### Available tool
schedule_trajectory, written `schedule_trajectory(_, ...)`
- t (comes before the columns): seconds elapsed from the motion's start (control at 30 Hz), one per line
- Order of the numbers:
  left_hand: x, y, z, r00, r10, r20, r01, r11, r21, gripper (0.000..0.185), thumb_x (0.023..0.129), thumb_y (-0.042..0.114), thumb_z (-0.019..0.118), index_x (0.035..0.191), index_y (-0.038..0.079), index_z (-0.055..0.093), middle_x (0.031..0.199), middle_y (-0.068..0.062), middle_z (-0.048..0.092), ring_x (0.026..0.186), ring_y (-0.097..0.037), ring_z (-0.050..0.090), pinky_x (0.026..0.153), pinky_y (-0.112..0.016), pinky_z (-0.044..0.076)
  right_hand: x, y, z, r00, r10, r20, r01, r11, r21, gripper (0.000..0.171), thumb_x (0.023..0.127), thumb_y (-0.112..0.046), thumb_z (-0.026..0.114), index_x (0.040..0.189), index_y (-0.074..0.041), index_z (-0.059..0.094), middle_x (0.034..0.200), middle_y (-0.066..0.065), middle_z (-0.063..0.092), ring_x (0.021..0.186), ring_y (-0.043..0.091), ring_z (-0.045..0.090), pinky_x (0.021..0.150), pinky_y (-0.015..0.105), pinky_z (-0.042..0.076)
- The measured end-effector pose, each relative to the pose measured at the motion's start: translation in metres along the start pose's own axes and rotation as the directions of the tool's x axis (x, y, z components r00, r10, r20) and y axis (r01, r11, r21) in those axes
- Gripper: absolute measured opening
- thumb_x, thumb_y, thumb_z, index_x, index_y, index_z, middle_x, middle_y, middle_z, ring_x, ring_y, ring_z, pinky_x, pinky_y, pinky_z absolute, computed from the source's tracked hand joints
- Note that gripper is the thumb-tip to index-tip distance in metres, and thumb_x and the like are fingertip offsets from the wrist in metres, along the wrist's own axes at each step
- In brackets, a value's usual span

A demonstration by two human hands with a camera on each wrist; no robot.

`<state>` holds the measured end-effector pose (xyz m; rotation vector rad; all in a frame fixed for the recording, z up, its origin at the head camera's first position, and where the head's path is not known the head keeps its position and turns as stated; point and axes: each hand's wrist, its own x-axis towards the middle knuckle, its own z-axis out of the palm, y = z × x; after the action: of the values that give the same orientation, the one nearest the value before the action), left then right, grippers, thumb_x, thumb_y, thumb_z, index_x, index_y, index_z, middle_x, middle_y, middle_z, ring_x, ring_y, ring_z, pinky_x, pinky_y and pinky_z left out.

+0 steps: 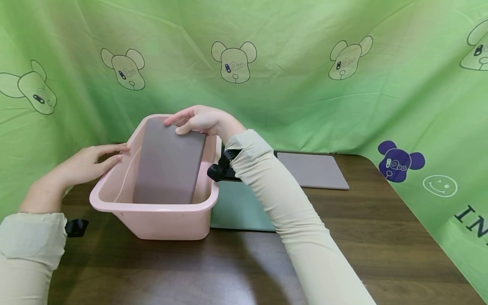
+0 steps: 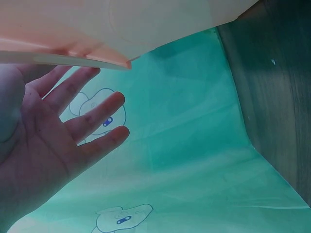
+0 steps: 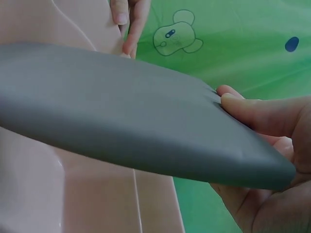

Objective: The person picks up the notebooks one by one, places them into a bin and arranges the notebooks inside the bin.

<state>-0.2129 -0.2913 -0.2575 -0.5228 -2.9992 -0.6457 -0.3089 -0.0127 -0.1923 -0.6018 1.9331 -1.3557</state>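
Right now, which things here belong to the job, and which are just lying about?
Seemingly in the job: right hand; grey panel it holds; left hand; pink bin it touches.

Apparently just lying about: teal panel beside the bin; second grey panel on the table.

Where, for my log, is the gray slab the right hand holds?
In the head view, the gray slab slants inside the pink bin, left of centre, its upper edge pinched by the right hand.

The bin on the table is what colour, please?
The bin is pale pink, seen best in the head view.
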Motion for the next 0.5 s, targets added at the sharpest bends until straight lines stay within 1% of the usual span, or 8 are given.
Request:
schedule_trajectory(0.17, 0.000, 0.000, -0.001, 1.000, -0.002, 0.000, 0.002, 1.000, -0.002, 0.042, 0.098, 0.027, 0.044, 0.135, 0.007, 0.049, 0.138, -0.027, 0.045, 0.121, -0.051, 0.043, 0.091, -0.064, 0.038, 0.006, 0.004, 0.002, 1.000, -0.003, 0.023, 0.003, 1.000, -0.008, 0.047, 0.089, 0.006, 0.055, 0.133, -0.007, 0.051, 0.141, 0.008, 0.049, 0.087, 0.011, 0.060, 0.072, 0.023, 0.050)
schedule_trajectory(0.3, 0.000, 0.000, 0.000, 1.000, 0.002, -0.002, -0.002, 1.000, -0.003, 0.042, 0.098, 0.027, 0.044, 0.135, 0.007, 0.049, 0.137, -0.028, 0.045, 0.120, -0.051, 0.044, 0.091, -0.064, 0.038, 0.010, 0.007, 0.005, 0.998, -0.009, 0.060, 0.011, 0.999, -0.042, 0.046, 0.088, 0.007, 0.055, 0.133, -0.005, 0.051, 0.134, 0.014, 0.054, 0.087, 0.011, 0.060, 0.073, 0.022, 0.050)
schedule_trajectory(0.4, 0.000, 0.000, 0.000, 1.000, 0.000, -0.005, 0.000, 1.000, -0.002, 0.042, 0.098, 0.027, 0.044, 0.135, 0.007, 0.049, 0.136, -0.028, 0.046, 0.119, -0.052, 0.045, 0.090, -0.064, 0.039, 0.012, 0.008, 0.006, 0.997, -0.015, 0.074, 0.019, 0.998, -0.062, 0.046, 0.089, 0.007, 0.054, 0.133, -0.005, 0.051, 0.126, 0.015, 0.057, 0.088, 0.011, 0.059, 0.073, 0.022, 0.050)
schedule_trajectory(0.5, 0.001, -0.001, 0.000, 1.000, -0.005, -0.007, 0.005, 1.000, -0.003, 0.042, 0.099, 0.027, 0.044, 0.135, 0.007, 0.049, 0.136, -0.029, 0.046, 0.119, -0.052, 0.045, 0.090, -0.064, 0.039, 0.014, 0.009, 0.007, 0.996, -0.014, 0.087, 0.020, 0.997, -0.068, 0.045, 0.089, 0.007, 0.054, 0.133, -0.004, 0.051, 0.127, 0.015, 0.057, 0.089, 0.011, 0.059, 0.073, 0.022, 0.050)
